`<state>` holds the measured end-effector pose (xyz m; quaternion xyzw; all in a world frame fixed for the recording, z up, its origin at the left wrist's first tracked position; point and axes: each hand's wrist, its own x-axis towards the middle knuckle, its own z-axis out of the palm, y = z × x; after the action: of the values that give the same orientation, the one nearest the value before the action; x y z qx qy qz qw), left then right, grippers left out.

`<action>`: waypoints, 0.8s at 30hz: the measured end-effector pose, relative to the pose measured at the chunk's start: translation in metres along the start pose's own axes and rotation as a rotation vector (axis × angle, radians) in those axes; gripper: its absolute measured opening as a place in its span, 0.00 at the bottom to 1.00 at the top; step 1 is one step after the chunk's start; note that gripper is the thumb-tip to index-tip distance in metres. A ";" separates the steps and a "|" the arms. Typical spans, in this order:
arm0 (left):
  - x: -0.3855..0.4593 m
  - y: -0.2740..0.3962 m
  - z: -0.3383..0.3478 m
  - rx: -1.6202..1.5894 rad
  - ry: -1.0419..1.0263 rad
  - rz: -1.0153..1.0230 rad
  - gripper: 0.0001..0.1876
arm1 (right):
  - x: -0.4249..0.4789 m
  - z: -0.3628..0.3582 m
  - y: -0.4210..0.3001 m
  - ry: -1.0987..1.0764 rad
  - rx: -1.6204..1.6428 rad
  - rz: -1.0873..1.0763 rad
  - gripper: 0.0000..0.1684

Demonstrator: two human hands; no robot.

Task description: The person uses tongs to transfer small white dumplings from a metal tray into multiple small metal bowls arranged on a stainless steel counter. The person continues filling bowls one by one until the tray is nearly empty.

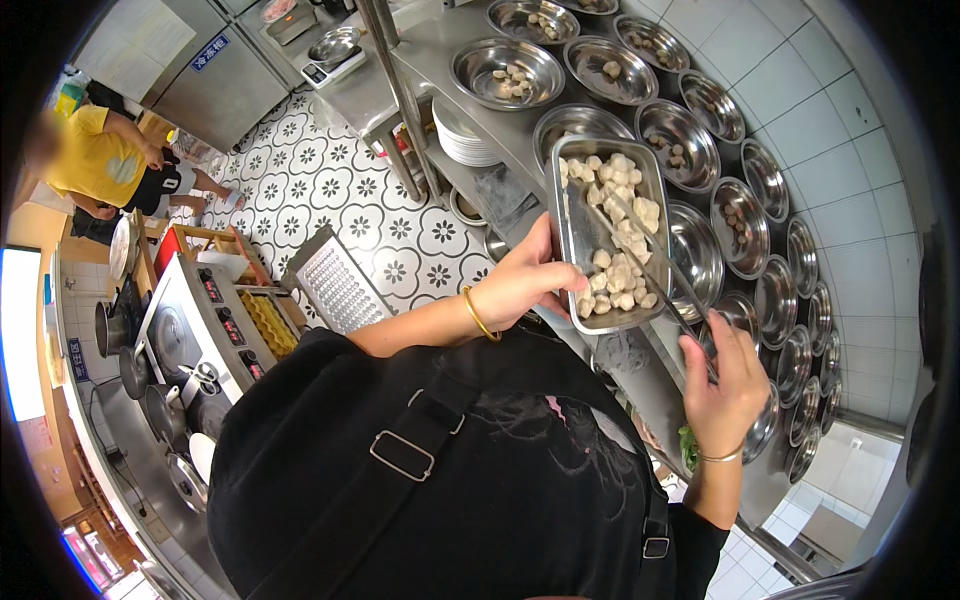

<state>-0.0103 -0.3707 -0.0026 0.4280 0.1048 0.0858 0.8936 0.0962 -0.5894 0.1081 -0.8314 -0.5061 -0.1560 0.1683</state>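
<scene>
My left hand (517, 289) grips the near side of a rectangular stainless steel tray (571, 247), thumb over the rim. Pale, lumpy balls (619, 281), perhaps meatballs, lie in the tray in two clusters, with bare metal between them. In my right hand (726, 382) is a pair of long, thin metal tongs (679, 296), pinched between thumb and fingers. Their tips reach in among the balls in the upper part of the tray; whether they hold one cannot be made out. Under the tray, a steel bowl (559, 120) is partly hidden.
Rows of steel bowls (508, 73) cover the steel counter (442, 45) along the tiled wall; several hold a few balls. Stacked white plates (461, 135) sit on the shelf below. A person in a yellow shirt (105, 150) stands across the patterned floor, beyond a cooktop (172, 334).
</scene>
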 end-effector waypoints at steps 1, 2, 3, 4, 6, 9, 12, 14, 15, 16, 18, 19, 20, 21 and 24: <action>0.001 -0.002 -0.001 -0.018 0.013 0.024 0.40 | -0.001 -0.006 0.002 -0.018 0.011 0.015 0.21; 0.002 -0.003 -0.002 -0.019 0.012 0.028 0.39 | -0.003 -0.014 0.003 -0.055 0.026 0.046 0.21; 0.002 -0.003 -0.002 -0.016 0.017 0.032 0.39 | -0.004 -0.021 0.003 -0.091 0.041 0.077 0.20; 0.003 -0.003 -0.002 -0.013 0.023 0.036 0.39 | -0.004 -0.025 0.003 -0.101 0.020 0.045 0.20; 0.003 -0.003 -0.001 -0.006 0.027 0.039 0.39 | -0.005 -0.031 0.003 -0.119 -0.025 -0.015 0.20; 0.004 -0.003 0.001 0.014 0.022 0.026 0.39 | -0.005 -0.028 -0.001 -0.170 -0.094 -0.064 0.21; 0.004 -0.005 0.001 0.042 0.024 -0.002 0.38 | -0.003 -0.022 0.002 -0.148 -0.116 -0.136 0.21; 0.003 -0.006 0.000 0.045 0.028 -0.013 0.38 | -0.003 -0.017 0.006 -0.127 -0.117 -0.167 0.21; 0.003 -0.005 0.002 0.048 0.022 -0.022 0.39 | -0.004 -0.017 0.008 -0.106 -0.106 -0.156 0.21; 0.002 -0.002 0.004 0.052 0.016 -0.031 0.41 | -0.005 -0.018 0.011 -0.085 -0.095 -0.146 0.21; 0.000 -0.001 0.003 0.037 0.020 -0.037 0.41 | -0.007 -0.017 0.018 -0.019 -0.063 -0.119 0.21; 0.000 0.001 0.005 0.019 0.039 -0.034 0.40 | -0.007 -0.021 0.019 0.011 -0.039 -0.041 0.19; 0.001 -0.002 0.003 0.003 0.034 -0.006 0.39 | -0.006 -0.025 0.022 0.030 -0.056 0.060 0.18; 0.003 -0.005 0.001 -0.017 0.020 0.018 0.39 | -0.006 -0.029 0.024 0.052 -0.082 0.168 0.17; 0.000 -0.002 0.004 -0.016 0.076 -0.015 0.35 | -0.001 -0.022 0.067 0.187 -0.223 0.218 0.14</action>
<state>-0.0087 -0.3748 -0.0018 0.4167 0.1413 0.0964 0.8928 0.1534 -0.6287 0.1192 -0.8766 -0.3747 -0.2687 0.1376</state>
